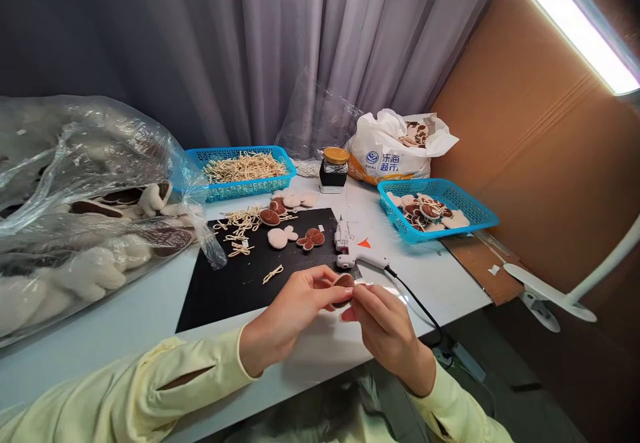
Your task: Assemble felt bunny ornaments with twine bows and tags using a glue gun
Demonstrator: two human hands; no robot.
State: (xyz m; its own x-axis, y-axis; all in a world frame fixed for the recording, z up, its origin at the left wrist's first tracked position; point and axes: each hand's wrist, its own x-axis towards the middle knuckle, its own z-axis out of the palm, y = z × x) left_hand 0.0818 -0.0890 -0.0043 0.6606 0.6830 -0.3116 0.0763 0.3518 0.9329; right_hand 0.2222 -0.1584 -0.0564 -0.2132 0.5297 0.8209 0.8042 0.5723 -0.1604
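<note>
Between my two hands, above the table's front edge, is a small brown plush piece (344, 282). My left hand (305, 303) is closed on it, thumb on its face. The fingertips of my right hand (387, 323) pinch at its right side; whether they grip the piece itself or something small on it is hidden. Just beyond lies a white hot glue gun (363, 253) with a black cord. On the black mat (215, 303) are a loose straw-coloured bow (273, 274), a cream bunny-shaped plush piece (282, 237), a brown one (311, 239) and a pile of bows (240, 226).
A blue basket (293, 163) of bows stands at the back. Another blue basket (480, 213) holds plush pieces at the right. Behind are a lidded jar (333, 170) and a white bag (385, 146). A clear bag of plush (90, 163) fills the left; a lamp clamp (545, 293) grips the right edge.
</note>
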